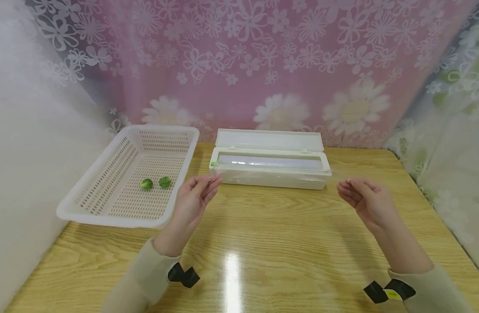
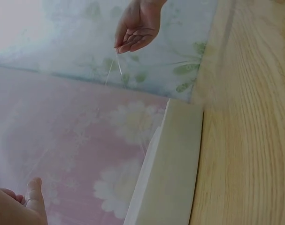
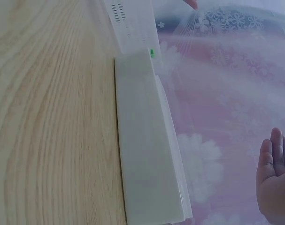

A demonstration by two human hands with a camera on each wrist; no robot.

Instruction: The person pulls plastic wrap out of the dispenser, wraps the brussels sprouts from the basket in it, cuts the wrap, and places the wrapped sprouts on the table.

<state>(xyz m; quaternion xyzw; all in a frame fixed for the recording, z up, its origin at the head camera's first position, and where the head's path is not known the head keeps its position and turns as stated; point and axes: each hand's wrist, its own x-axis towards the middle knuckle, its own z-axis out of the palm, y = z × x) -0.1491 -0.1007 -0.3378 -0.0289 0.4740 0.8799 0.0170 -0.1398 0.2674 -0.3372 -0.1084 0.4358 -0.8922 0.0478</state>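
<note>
Head view, left to right: a pale sheet [image 1: 21, 130] bounds the left side of a wood-grained table [image 1: 278, 230]. On the table's far left stands a white basket [image 1: 106, 219] with slotted walls and floor; two green sprouts [image 1: 146, 184] lie side by side on its floor, toward the right. The left hand [image 1: 190, 200], near the basket's right rim and the left end of the box, pinches clear film [image 3: 185, 33] between thumb and fingers. At the table's far middle sits the white box [image 1: 302, 183], its lid [image 1: 268, 140] raised on the far side, a pale roll [image 1: 239, 161] inside and a green tab [image 1: 213, 164] at its left end. The film spans the gap between the hands, on the near side of the box. The right hand [image 1: 370, 204], beyond the box's right end, pinches the film's other side at its fingertips. Across the far edge hangs a pink curtain [image 1: 223, 52] with white flowers; a leaf-patterned sheet [image 1: 458, 108] bounds the right. Light glares on the table's near middle.
</note>
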